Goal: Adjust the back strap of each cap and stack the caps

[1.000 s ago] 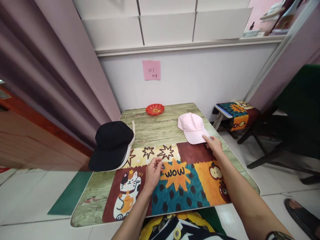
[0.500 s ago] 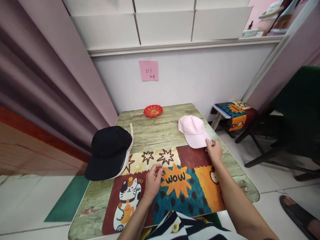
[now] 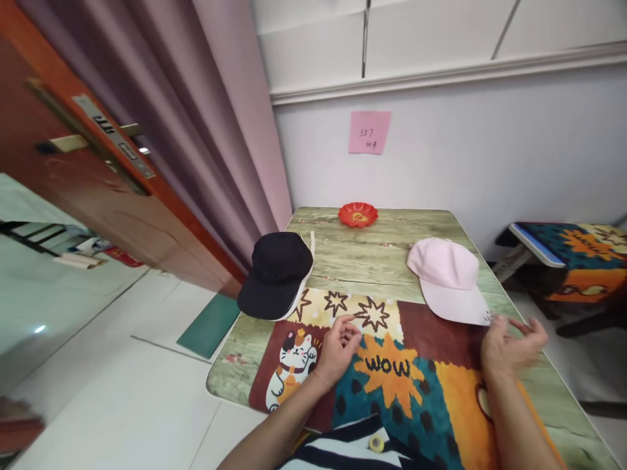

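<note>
A pink baseball cap [image 3: 448, 274] lies on the right of the table, its brim pointing towards me. My right hand [image 3: 513, 346] is beside the tip of that brim, fingers apart and nothing visible in them. Small dark marks show on the brim's edge. Over the patterned mat, near its orange "WOW" patch [image 3: 389, 372], my left hand [image 3: 340, 346] hovers or rests with loosely bent fingers and no object showing in it. At the table's left edge a black cap [image 3: 277, 274] sits on top of a pale one [image 3: 298, 300], of which only the rim and a strap show.
A red scalloped dish [image 3: 358, 215] stands at the back of the wood-patterned table [image 3: 382, 251]. Behind it is a white wall with a pink note [image 3: 369, 132]. A wooden door [image 3: 147, 215] and a mauve curtain [image 3: 235, 98] border the left; a covered stool [image 3: 578, 248] stands right.
The view has swung left, bringing the door in. My right hand has let go of the pink cap's brim and its fingers have spread. The caps still lie in place; my left hand stays over the mat.
</note>
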Demonstrator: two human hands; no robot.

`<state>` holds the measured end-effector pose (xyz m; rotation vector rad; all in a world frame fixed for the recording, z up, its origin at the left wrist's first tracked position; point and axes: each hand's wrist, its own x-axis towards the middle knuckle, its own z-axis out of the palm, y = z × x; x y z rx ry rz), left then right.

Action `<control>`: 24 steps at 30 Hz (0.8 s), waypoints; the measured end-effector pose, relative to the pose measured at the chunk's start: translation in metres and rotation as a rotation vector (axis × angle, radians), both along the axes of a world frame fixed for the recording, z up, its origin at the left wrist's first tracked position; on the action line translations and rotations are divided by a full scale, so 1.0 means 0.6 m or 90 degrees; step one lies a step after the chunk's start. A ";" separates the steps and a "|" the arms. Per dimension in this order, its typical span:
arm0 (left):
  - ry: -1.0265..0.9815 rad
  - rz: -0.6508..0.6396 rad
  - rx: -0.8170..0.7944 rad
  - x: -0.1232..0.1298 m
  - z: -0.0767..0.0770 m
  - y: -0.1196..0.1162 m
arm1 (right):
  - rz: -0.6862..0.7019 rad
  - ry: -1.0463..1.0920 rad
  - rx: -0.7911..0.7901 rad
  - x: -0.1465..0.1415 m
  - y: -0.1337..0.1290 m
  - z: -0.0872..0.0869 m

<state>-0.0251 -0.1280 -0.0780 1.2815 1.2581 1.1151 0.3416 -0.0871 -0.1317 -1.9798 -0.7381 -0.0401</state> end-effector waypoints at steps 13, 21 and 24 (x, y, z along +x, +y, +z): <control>0.506 0.533 0.260 -0.262 0.186 0.168 | -0.013 -0.056 0.020 -0.022 -0.007 0.022; 0.613 0.451 0.109 -0.257 0.138 0.181 | -0.005 -0.016 -0.026 -0.020 -0.008 0.023; 0.604 0.445 0.116 -0.264 0.132 0.189 | 0.003 0.005 -0.040 -0.019 -0.008 0.024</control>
